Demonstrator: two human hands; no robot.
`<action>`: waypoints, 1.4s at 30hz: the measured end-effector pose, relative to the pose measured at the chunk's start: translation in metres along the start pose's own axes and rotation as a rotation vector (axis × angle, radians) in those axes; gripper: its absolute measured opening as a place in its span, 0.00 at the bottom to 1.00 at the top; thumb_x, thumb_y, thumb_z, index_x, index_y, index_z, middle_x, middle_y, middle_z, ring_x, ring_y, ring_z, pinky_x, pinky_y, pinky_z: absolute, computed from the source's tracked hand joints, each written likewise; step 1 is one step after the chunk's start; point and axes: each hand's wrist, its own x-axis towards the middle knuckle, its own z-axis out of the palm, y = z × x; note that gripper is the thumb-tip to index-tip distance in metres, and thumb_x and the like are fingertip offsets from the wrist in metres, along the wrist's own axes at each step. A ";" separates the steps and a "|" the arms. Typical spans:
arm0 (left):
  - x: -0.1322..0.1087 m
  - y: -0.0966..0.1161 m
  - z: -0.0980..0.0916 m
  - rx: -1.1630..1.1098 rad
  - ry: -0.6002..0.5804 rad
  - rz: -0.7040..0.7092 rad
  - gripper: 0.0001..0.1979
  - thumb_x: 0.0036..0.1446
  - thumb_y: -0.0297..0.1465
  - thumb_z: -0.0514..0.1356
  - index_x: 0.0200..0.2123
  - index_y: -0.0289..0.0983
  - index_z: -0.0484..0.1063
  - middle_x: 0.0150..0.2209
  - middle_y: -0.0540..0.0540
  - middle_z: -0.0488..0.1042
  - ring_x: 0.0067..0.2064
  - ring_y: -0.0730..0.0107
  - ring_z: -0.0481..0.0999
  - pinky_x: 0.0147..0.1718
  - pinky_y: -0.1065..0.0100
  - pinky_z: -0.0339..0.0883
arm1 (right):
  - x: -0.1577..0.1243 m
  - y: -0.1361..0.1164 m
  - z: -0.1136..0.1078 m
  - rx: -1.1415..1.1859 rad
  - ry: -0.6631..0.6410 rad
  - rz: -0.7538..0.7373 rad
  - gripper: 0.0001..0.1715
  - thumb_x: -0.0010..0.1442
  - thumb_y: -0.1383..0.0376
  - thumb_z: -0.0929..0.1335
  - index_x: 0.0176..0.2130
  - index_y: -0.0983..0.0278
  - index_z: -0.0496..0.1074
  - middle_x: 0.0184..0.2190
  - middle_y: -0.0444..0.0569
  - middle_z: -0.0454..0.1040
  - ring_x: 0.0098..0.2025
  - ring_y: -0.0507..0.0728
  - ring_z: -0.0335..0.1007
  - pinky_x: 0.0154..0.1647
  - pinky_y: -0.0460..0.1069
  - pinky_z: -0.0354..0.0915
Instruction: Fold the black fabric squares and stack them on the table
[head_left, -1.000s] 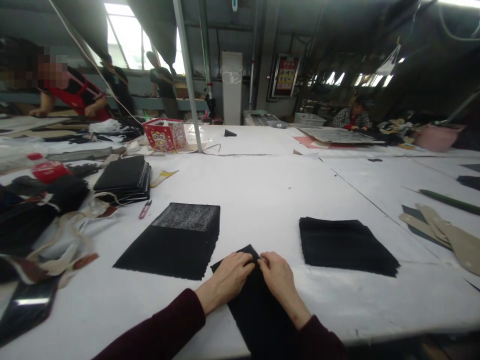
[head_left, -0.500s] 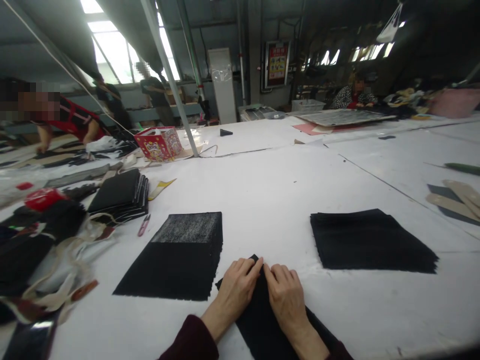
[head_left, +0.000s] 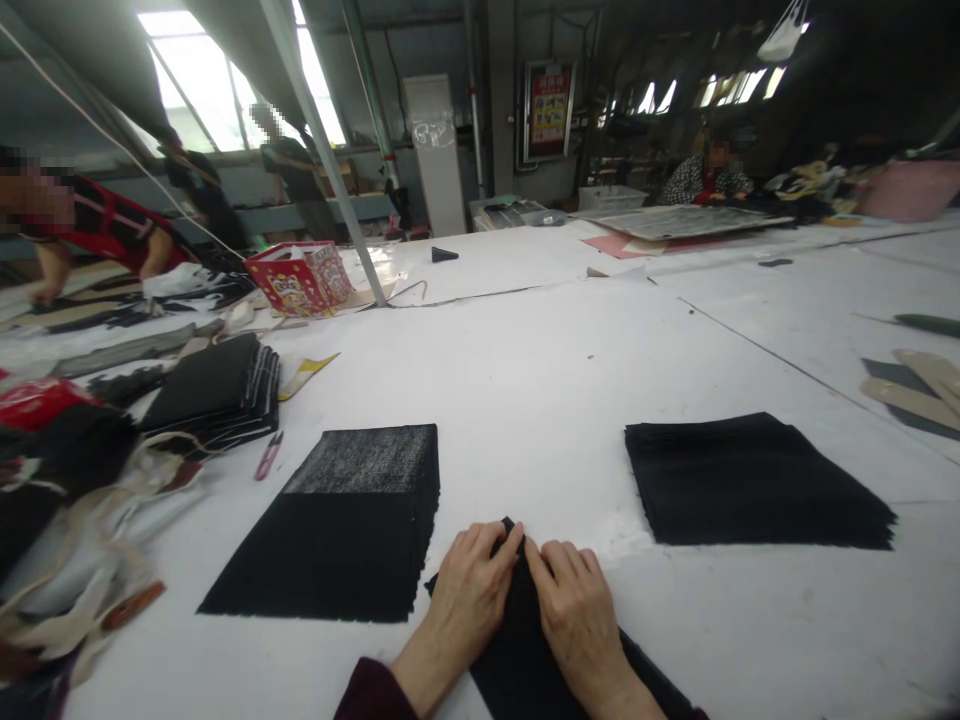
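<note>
A piece of black fabric (head_left: 517, 640) lies on the white table in front of me, its far corner pointing away. My left hand (head_left: 474, 590) is closed on its left edge near that corner, thumb and forefinger together. Close beside it, my right hand (head_left: 574, 605) has curled fingers pressing on the fabric's right side. The palms hide part of the cloth. To the left sits a stack of black fabric pieces (head_left: 337, 550) with a speckled grey strip along the far edge. Another black fabric stack (head_left: 750, 485) lies to the right.
Pink thread snips (head_left: 268, 456) lie beside a folded dark pile (head_left: 214, 390) at left. Straps and scraps (head_left: 97, 560) crowd the left edge. A red box (head_left: 300, 280) stands by a slanted pole (head_left: 330, 170). Beige pieces (head_left: 919, 385) lie far right. Co-workers are in the background.
My view has turned slightly to the right, so the left-hand things sit further left. Both hands stay at the fabric's far corner with almost the same grip.
</note>
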 end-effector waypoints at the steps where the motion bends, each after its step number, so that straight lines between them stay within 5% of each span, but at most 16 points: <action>1: 0.000 0.000 0.000 0.000 0.003 -0.001 0.22 0.65 0.25 0.49 0.62 0.41 0.61 0.49 0.41 0.70 0.47 0.60 0.69 0.46 0.57 0.70 | 0.000 0.000 0.000 -0.001 0.001 -0.003 0.18 0.66 0.75 0.58 0.51 0.71 0.70 0.34 0.52 0.66 0.36 0.60 0.59 0.39 0.56 0.56; 27: 0.001 -0.002 -0.001 -0.023 -0.003 -0.040 0.21 0.65 0.27 0.49 0.60 0.40 0.61 0.47 0.42 0.69 0.46 0.60 0.69 0.46 0.57 0.70 | 0.002 -0.003 0.000 -0.011 -0.006 -0.028 0.18 0.66 0.75 0.57 0.50 0.70 0.70 0.34 0.51 0.66 0.36 0.60 0.59 0.38 0.56 0.55; 32: 0.001 -0.002 -0.014 -0.021 0.067 -0.077 0.21 0.65 0.30 0.52 0.61 0.37 0.61 0.52 0.40 0.69 0.50 0.57 0.69 0.50 0.55 0.68 | 0.001 -0.005 -0.002 -0.025 -0.026 -0.010 0.16 0.66 0.74 0.59 0.49 0.69 0.70 0.34 0.51 0.66 0.36 0.60 0.60 0.38 0.56 0.55; 35: 0.002 0.000 -0.026 0.026 0.101 0.000 0.24 0.64 0.27 0.50 0.63 0.40 0.58 0.59 0.41 0.66 0.57 0.57 0.65 0.56 0.54 0.63 | 0.001 -0.006 -0.004 -0.041 -0.022 -0.010 0.17 0.65 0.75 0.60 0.50 0.68 0.70 0.34 0.50 0.67 0.36 0.59 0.60 0.38 0.55 0.54; 42: 0.007 -0.007 -0.025 0.185 -0.064 0.178 0.22 0.61 0.23 0.51 0.58 0.37 0.64 0.57 0.43 0.69 0.61 0.58 0.63 0.60 0.57 0.55 | 0.011 -0.011 -0.004 -0.084 -0.054 0.018 0.14 0.64 0.74 0.63 0.48 0.65 0.71 0.34 0.50 0.68 0.36 0.59 0.61 0.38 0.54 0.54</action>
